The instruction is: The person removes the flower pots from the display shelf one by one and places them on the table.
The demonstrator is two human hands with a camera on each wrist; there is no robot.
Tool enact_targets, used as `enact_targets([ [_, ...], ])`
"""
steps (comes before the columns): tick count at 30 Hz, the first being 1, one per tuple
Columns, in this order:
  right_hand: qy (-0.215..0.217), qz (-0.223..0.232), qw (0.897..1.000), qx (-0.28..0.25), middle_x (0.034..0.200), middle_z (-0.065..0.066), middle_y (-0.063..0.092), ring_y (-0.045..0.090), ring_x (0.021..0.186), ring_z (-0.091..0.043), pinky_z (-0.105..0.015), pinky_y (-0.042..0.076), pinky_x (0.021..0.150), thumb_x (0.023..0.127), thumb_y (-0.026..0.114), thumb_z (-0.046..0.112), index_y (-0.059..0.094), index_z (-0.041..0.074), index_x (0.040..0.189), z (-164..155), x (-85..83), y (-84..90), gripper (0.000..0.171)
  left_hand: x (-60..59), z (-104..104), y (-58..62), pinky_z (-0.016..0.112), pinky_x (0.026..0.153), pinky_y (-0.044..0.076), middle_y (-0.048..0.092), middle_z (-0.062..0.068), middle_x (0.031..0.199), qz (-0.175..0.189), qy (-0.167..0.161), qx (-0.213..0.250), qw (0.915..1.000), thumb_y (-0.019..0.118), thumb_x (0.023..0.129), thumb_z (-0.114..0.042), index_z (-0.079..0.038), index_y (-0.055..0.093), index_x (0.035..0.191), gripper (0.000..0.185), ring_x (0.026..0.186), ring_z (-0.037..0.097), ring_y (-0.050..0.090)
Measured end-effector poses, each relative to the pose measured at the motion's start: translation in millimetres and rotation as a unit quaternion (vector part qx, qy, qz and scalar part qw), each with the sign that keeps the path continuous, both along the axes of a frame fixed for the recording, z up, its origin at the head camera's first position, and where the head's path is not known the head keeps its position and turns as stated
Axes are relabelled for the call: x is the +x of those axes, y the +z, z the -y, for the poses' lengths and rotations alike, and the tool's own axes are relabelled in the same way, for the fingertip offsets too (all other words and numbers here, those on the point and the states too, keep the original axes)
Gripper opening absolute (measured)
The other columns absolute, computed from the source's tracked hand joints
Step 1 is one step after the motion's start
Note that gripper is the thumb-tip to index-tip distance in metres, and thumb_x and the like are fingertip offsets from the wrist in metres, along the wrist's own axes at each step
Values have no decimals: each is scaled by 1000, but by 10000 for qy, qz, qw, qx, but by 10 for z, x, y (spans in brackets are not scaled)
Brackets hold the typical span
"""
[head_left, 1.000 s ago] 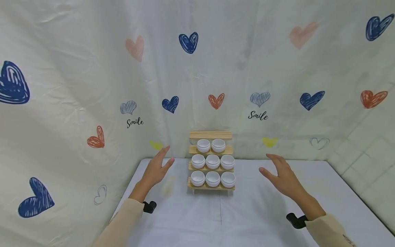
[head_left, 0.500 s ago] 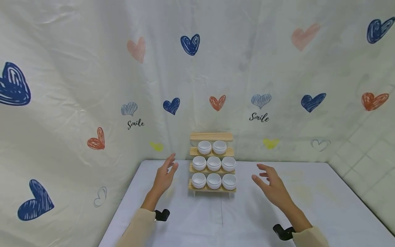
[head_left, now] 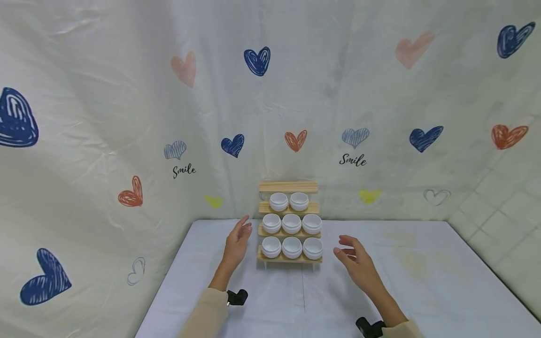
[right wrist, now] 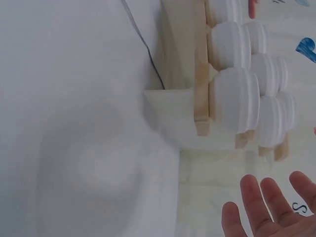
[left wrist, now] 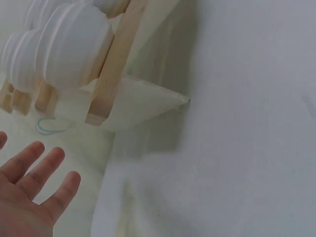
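Observation:
A small stepped wooden rack (head_left: 289, 257) stands at the back middle of the white table (head_left: 321, 300). Several white bowls (head_left: 291, 223) sit on its tiers. My left hand (head_left: 237, 241) hovers just left of the rack, fingers straight, holding nothing. My right hand (head_left: 355, 261) hovers just right of the rack, fingers relaxed, empty. The left wrist view shows the rack's side (left wrist: 114, 64), bowls (left wrist: 69, 47) and my left fingers (left wrist: 37, 173). In the right wrist view are the rack (right wrist: 201, 74), bowls (right wrist: 237, 98) and my right fingertips (right wrist: 269, 202).
A cream cloth printed with hearts (head_left: 258, 61) and the word "Smile" hangs behind and to the left of the table. A tiled wall (head_left: 498, 206) is at the right. Beige sleeves (head_left: 203, 314) cover both forearms.
Both hands have come inward and lower, closing in on the two sides of the rack. The bowls and rack have not moved.

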State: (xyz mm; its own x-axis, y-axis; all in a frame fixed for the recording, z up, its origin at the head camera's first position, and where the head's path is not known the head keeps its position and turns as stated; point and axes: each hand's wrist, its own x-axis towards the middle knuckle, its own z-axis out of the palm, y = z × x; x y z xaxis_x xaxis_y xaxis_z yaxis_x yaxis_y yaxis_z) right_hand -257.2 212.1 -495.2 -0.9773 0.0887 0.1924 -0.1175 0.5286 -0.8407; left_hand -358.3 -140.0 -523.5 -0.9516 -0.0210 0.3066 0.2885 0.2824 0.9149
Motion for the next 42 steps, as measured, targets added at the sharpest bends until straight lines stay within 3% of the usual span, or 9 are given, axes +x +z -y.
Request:
enact_targets([
  [6, -29, 301, 9989, -347, 146, -15, 54, 56, 125, -30, -49, 46, 108, 102, 61, 46, 44, 12, 148, 122, -27, -108, 60, -44, -105, -106, 54, 95, 55, 63, 20, 140, 338, -35, 442, 9984, 53, 108, -26, -18, 49, 152, 45, 119, 34, 66],
  [10, -6, 383, 9977, -565, 145, -14, 54, 56, 126, -29, -45, 46, 106, 102, 62, 44, 45, 12, 147, 178, -37, -139, 58, 6, -162, -38, 47, 86, 58, 62, 23, 140, 647, -193, 789, 9946, 52, 108, -19, -11, 47, 153, 46, 119, 41, 63],
  [14, -5, 437, 9963, -736, 145, -15, 55, 56, 125, -29, -37, 47, 102, 102, 63, 38, 46, 12, 146, 230, -63, -165, 54, -17, -216, -101, 43, 83, 59, 59, 26, 142, 819, -389, 1040, 9904, 49, 109, -17, -8, 44, 155, 47, 120, 46, 60],
  [17, -2, 427, 9953, -869, 144, -16, 55, 57, 124, -30, -33, 48, 99, 102, 65, 32, 46, 11, 146, 268, -95, -201, 52, -76, -260, -217, 47, 87, 59, 60, 25, 142, 882, -443, 1154, 9884, 48, 109, -22, -11, 42, 156, 48, 119, 42, 62],
  [22, -26, 474, 9935, -1030, 143, -16, 55, 57, 125, -30, -29, 48, 96, 101, 66, 29, 46, 11, 147, 333, -129, -268, 54, -82, -309, -261, 42, 91, 56, 62, 26, 136, 975, -559, 1230, 9860, 46, 110, -21, -10, 41, 157, 48, 115, 31, 65],
  [30, -105, 409, 9919, -1194, 143, -17, 55, 57, 126, -33, -35, 49, 101, 97, 72, 29, 46, 10, 148, 424, -145, -297, 60, 54, -341, -51, 56, 109, 45, 58, 25, 142, 864, -696, 1177, 9868, 45, 110, -15, -3, 42, 154, 46, 108, 23, 65],
  [34, -190, 342, 9917, -1224, 142, -16, 55, 57, 124, -32, -30, 48, 99, 94, 75, 30, 47, 11, 147, 450, -165, -325, 63, 107, -358, 25, 52, 108, 46, 60, 22, 140, 919, -736, 1090, 9871, 45, 111, -21, -5, 41, 156, 48, 110, 22, 65],
  [38, -176, 225, 9909, -1318, 140, -16, 56, 56, 120, -30, -22, 48, 92, 92, 78, 29, 49, 11, 146, 468, -213, -375, 64, 89, -361, 7, 45, 105, 48, 65, 20, 134, 942, -656, 964, 9887, 45, 111, -25, -10, 42, 156, 48, 111, 22, 66],
  [42, -139, 187, 9906, -1346, 139, -14, 56, 55, 117, -29, -20, 48, 88, 90, 80, 29, 49, 12, 145, 483, -263, -414, 65, -2, -357, -102, 50, 106, 48, 63, 21, 136, 888, -621, 937, 9897, 44, 111, -23, -10, 41, 156, 47, 113, 27, 66],
])
